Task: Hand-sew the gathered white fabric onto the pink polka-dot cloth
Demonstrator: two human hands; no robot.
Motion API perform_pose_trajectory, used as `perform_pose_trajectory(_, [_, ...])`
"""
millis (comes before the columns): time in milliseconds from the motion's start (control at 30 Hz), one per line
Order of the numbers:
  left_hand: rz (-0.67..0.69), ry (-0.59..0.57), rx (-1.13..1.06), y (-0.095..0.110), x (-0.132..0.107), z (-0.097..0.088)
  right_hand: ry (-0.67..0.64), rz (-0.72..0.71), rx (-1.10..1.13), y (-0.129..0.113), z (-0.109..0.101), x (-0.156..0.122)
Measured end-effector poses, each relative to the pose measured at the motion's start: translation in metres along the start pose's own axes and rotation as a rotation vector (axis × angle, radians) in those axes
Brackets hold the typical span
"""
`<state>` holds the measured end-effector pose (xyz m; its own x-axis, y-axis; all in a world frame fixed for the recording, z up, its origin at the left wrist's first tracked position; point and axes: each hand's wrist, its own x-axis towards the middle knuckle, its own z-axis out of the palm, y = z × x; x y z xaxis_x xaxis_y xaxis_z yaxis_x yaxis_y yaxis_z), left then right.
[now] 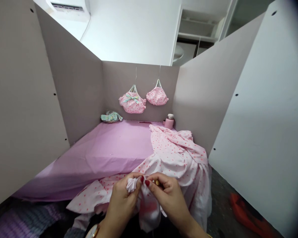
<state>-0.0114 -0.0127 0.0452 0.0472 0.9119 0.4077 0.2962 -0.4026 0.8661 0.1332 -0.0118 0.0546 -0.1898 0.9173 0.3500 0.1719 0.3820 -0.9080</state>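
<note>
My left hand (123, 196) pinches a gathered bunch of pale pink cloth between thumb and fingers, with a white pleated fold standing out by the thumb. Close beside it, my right hand (167, 196) is also closed on the cloth, thumb tip nearly touching the left one. Something small and gold-coloured shows at the right fingers; I cannot tell what it is. Below my hands hangs a loose part of the cloth (149, 216). It appears to belong to the pink dotted garment (173, 162) spread over the table's right side and front edge.
A lilac cloth covers the table (119, 142), between grey partition walls. Two dotted pink pieces, one with a green bow (132, 98), hang at the back. A pink bottle (169, 122) stands back right; a green-patterned cloth bundle (111, 117) lies back left.
</note>
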Motion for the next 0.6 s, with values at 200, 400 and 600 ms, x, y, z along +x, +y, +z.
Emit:
perform_pose_trajectory(200, [-0.095, 0.065, -0.029, -0.008, 0.001, 0.001, -0.178, 0.069, 0.346, 0.000, -0.018, -0.013])
perform_pose_trajectory(400, [-0.147, 0.098, -0.070, -0.013, 0.001, 0.002, -0.449, 0.059, 0.430, -0.014, -0.030, -0.027])
perform_pose_trajectory(600, [-0.171, 0.107, -0.089, -0.014, 0.002, 0.002, -0.566, 0.044, 0.372, -0.013, -0.036, -0.033])
